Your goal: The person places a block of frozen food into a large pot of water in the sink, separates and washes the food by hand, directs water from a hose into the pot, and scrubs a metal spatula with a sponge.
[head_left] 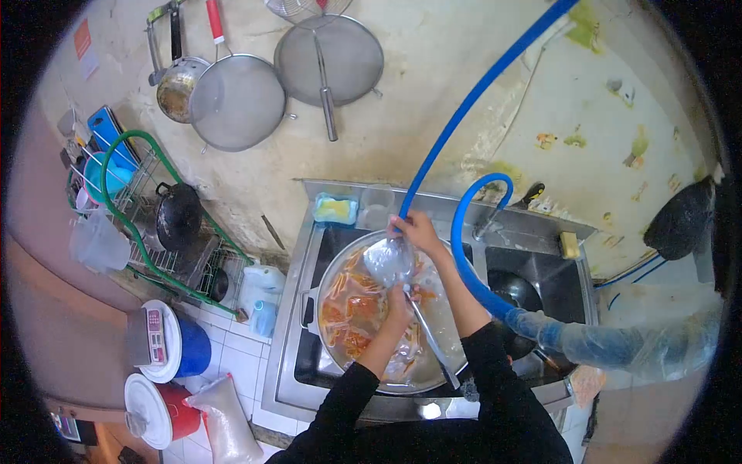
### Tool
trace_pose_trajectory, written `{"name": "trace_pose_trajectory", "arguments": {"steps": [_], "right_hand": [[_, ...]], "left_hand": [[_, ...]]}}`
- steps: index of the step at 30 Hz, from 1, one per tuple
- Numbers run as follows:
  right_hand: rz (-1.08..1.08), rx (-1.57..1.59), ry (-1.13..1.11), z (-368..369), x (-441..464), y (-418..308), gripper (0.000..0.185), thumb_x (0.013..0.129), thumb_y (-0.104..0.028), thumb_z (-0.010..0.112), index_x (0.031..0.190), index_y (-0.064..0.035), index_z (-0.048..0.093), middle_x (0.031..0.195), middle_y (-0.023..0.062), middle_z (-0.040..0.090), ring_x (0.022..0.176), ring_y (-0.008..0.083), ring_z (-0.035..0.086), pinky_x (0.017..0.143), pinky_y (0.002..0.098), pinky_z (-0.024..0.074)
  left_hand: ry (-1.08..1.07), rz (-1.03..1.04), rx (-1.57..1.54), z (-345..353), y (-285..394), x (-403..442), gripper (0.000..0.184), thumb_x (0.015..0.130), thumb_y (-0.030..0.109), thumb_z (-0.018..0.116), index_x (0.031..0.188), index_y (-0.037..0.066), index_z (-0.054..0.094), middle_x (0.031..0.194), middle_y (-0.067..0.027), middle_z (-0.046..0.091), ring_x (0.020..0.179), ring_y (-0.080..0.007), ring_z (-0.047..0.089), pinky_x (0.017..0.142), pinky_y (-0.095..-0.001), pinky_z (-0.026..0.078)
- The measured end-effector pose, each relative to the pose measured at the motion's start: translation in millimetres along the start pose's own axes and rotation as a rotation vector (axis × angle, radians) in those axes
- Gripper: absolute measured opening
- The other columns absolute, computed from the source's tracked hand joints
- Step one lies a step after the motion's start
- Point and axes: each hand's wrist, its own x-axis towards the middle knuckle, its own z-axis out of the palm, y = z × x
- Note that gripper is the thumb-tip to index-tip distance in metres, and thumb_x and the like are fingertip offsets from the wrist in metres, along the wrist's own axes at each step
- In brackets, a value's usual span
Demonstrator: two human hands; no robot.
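Note:
A large round metal pan (443, 377) sits over the left sink basin, holding cloudy liquid and orange-brown food pieces (362, 307). Above it is a metal spatula (389, 261) with a broad blade and a long handle slanting down to the right. My left hand (399, 308) is closed round the spatula where the blade meets the handle. Higher up, my right hand (416, 230) is closed at the end of the blue hose (456, 127), right beside the top of the blade.
Two strainers (238, 102) and a small pan (182, 87) hang on the wall. A sponge (335, 209) lies on the sink's back ledge. Right of it, the second basin holds a dark wok (516, 292). Lidded buckets (193, 349) and a wire rack (147, 220) stand left.

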Motion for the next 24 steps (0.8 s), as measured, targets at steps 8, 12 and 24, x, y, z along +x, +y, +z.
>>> {"name": "trace_pose_trajectory", "arguments": {"steps": [8,12,24], "right_hand": [[0.064,0.115,-0.083,12.8,2.3,3.8,0.036,0.083,-0.035,0.059,0.078,0.0002,0.063,0.071,0.0079,0.066,0.064,0.0139,0.062,0.059,0.0282,0.0479],[0.13,0.073,-0.185,12.3,0.5,-5.8,0.031,0.087,-0.029,0.055,0.084,0.0017,0.061,0.079,0.0079,0.063,0.07,0.0125,0.059,0.061,0.0245,0.0477],[0.184,0.042,-0.327,-28.3,-36.2,-34.0,0.034,0.084,-0.031,0.059,0.086,0.0035,0.061,0.077,0.0098,0.063,0.068,0.0158,0.063,0.059,0.0277,0.0521]], "left_hand": [[0.001,-0.029,0.077,-0.1,-7.5,-3.4,0.03,0.091,0.018,0.033,0.117,0.004,0.041,0.103,-0.0126,0.058,0.057,-0.0116,0.047,0.039,-0.02,0.035],[0.034,-0.037,0.124,8.8,-7.1,-7.5,0.028,0.09,0.017,0.032,0.11,0.001,0.043,0.092,-0.0124,0.06,0.057,-0.0155,0.047,0.041,-0.0237,0.037],[-0.053,0.098,0.177,12.3,9.9,21.4,0.024,0.088,0.026,0.05,0.096,0.003,0.052,0.069,-0.0049,0.055,0.047,-0.0102,0.046,0.036,-0.0193,0.034]]}}
